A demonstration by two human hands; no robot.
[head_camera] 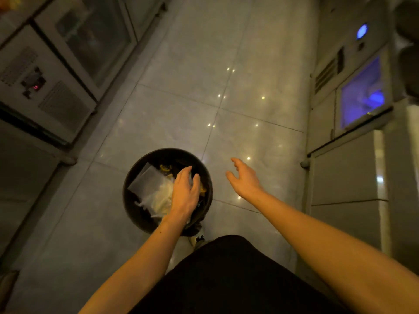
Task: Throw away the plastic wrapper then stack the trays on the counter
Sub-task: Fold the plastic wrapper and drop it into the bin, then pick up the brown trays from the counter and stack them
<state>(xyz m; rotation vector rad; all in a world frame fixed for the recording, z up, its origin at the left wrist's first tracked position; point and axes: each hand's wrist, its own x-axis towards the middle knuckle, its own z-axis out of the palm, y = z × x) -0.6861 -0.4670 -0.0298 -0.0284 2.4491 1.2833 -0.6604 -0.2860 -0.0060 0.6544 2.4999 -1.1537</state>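
Left hand (187, 191) over bin (136, 175) (plastic wrapper (154, 189) inside).

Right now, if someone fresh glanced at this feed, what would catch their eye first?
Probably the round black bin on the tiled floor, low centre, with clear plastic wrapper lying inside. The left hand hangs over its opening, fingers loose, while the right hand is spread open and empty over the floor beside it. Next, a glowing blue window in the cabinet at the right.

black bin (136, 177), clear and whitish plastic wrapper (154, 191), pale grey tiled floor (181, 109).
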